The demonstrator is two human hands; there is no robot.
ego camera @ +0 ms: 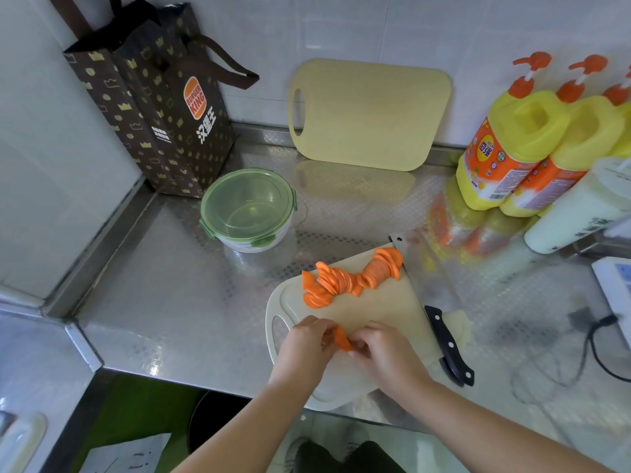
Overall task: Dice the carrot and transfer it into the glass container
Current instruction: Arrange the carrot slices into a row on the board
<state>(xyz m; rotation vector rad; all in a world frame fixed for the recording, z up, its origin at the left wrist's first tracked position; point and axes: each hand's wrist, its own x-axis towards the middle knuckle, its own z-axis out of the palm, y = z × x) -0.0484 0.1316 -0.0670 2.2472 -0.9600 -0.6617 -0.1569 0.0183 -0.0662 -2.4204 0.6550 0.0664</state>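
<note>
Presently both hands sit at the near end of the cream cutting board [386, 302]. Left hand [309, 339] and right hand [382, 346] meet over one carrot piece [341, 337], each pinching it with curled fingertips, the piece held just above the board between them. Neither hand holds anything else.

Carrot slices [351, 279]: a fanned, overlapping row of half-rounds across the far part of the same board, ahead of the hands. Sliced, not yet diced, by the look of it.

Knife [447, 346]: lying along the board's right edge, untouched. Long axis runs away from the person, black handle at the near end, blade pointing toward the far corner by the slices. Handle lies just right of the right hand, so that hand is clearly the nearer one and would likely take it; the left hand would have to cross over.

Glass container [247, 209]: on the steel counter ahead and to the left, apart from the board, nearer the left hand. Its green lid [246, 203] is clipped on, and nothing shows inside. Judgement: the lid must come off before any transfer.
</note>
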